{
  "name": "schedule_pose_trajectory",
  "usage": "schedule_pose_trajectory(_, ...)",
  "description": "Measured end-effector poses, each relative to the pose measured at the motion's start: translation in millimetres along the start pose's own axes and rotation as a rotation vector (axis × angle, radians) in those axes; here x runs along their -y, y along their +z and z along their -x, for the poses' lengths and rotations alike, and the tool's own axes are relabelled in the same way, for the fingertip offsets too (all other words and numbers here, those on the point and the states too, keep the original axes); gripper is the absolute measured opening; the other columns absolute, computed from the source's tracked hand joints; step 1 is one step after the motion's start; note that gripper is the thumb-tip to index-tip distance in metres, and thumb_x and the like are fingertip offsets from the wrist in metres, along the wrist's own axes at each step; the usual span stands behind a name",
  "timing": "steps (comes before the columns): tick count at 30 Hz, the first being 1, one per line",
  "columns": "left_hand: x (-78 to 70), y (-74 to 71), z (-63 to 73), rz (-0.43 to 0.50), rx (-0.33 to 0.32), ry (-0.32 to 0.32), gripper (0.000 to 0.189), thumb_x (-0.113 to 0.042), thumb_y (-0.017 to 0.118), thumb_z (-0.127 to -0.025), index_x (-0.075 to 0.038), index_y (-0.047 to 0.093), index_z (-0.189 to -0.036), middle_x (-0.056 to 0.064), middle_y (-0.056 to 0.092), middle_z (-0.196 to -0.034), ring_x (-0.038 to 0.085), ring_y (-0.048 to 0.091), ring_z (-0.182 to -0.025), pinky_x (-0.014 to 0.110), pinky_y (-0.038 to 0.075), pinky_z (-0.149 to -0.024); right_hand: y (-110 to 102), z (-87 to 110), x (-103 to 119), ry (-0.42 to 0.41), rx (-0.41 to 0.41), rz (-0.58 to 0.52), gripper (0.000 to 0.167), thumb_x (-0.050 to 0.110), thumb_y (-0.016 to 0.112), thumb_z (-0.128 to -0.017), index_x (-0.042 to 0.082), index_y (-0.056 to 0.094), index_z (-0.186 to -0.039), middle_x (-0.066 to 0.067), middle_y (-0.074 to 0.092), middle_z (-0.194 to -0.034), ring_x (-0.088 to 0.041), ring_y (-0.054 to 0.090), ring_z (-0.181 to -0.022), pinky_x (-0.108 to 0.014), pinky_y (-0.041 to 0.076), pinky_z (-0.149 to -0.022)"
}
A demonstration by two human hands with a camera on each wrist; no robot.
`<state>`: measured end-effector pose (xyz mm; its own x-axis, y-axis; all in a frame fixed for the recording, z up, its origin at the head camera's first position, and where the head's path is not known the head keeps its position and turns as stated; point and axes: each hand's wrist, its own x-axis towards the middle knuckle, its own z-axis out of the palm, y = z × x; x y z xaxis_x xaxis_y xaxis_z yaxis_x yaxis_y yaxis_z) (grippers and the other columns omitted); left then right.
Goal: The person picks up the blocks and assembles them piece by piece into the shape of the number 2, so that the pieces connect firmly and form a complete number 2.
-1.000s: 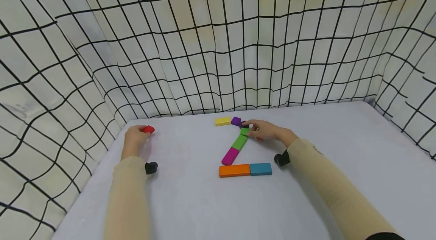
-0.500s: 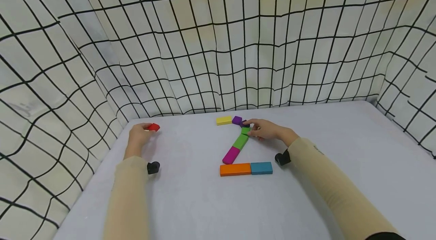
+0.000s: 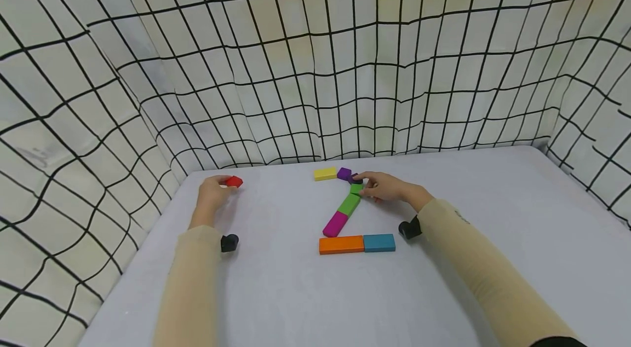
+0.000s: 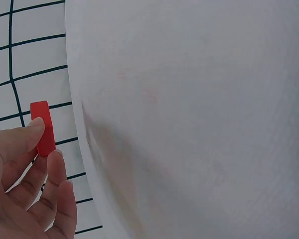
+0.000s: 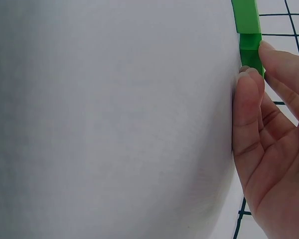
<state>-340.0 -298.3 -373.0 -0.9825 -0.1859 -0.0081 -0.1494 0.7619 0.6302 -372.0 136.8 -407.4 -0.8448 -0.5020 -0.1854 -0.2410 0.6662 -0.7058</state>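
Note:
My left hand [image 3: 212, 196] pinches a red block [image 3: 234, 181] between thumb and fingers, raised above the table on the left. In the left wrist view the red block [image 4: 48, 132] appears long and narrow. My right hand [image 3: 389, 188] rests at the bend of a row of blocks, its thumb and fingers around a short green block [image 3: 356, 188]. A dark purple block [image 3: 353, 178] is partly covered by a fingertip. Beside it lie a purple block [image 3: 344, 173] and a yellow block [image 3: 325, 174]. A longer green block [image 3: 349, 204] and a magenta block [image 3: 336, 224] slant toward me.
An orange block [image 3: 341, 245] and a blue block [image 3: 379, 243] lie end to end in front of the slanted row. White cloth covers the table [image 3: 276, 292]. Black netting [image 3: 315, 73] over white sheeting stands behind and along both sides.
My left hand has moved right with the red block, a short way toward the row. My right hand stays in place at the bend of the blocks.

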Motion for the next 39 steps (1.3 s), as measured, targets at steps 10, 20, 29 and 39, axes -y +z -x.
schedule_pose_trajectory(10,-8.6,7.7,-0.5,0.013,0.019,0.043,0.046,-0.007,0.057,-0.102,0.010,0.049,-0.144,0.032,0.048,-0.145,0.045,0.044,-0.129,0.055,0.038,-0.109,1,1.2,2,-0.004,0.000,-0.001,0.053,0.022,0.062,-0.104,0.012,0.046,-0.154,-0.012,0.059,-0.107,-0.019,0.058,-0.078,-0.029,0.049,-0.076)
schedule_pose_trajectory(20,-20.8,17.2,-0.4,0.014,0.032,0.125,0.045,-0.008,0.059,-0.101,0.010,0.053,-0.141,0.031,0.053,-0.142,0.046,0.046,-0.131,0.055,0.038,-0.110,3,1.0,0,-0.012,-0.001,-0.009,0.053,0.022,0.062,-0.104,0.012,0.047,-0.153,-0.012,0.058,-0.106,-0.019,0.057,-0.078,-0.029,0.049,-0.075)
schedule_pose_trajectory(29,-31.0,26.3,-0.8,0.042,0.043,0.119,0.045,-0.009,0.062,-0.101,0.009,0.054,-0.141,0.030,0.052,-0.143,0.045,0.046,-0.132,0.054,0.038,-0.110,1,3.4,3,0.000,-0.001,-0.006,0.053,0.022,0.062,-0.104,0.012,0.046,-0.154,-0.012,0.059,-0.106,-0.020,0.058,-0.079,-0.029,0.049,-0.076)
schedule_pose_trajectory(39,-40.9,36.2,-0.6,0.040,0.049,0.154,0.043,-0.010,0.065,-0.098,0.005,0.059,-0.138,0.027,0.057,-0.139,0.043,0.048,-0.129,0.053,0.040,-0.108,1,2.9,4,0.012,-0.005,0.014,0.053,0.023,0.062,-0.104,0.012,0.046,-0.154,-0.012,0.060,-0.106,-0.020,0.058,-0.080,-0.030,0.048,-0.076)
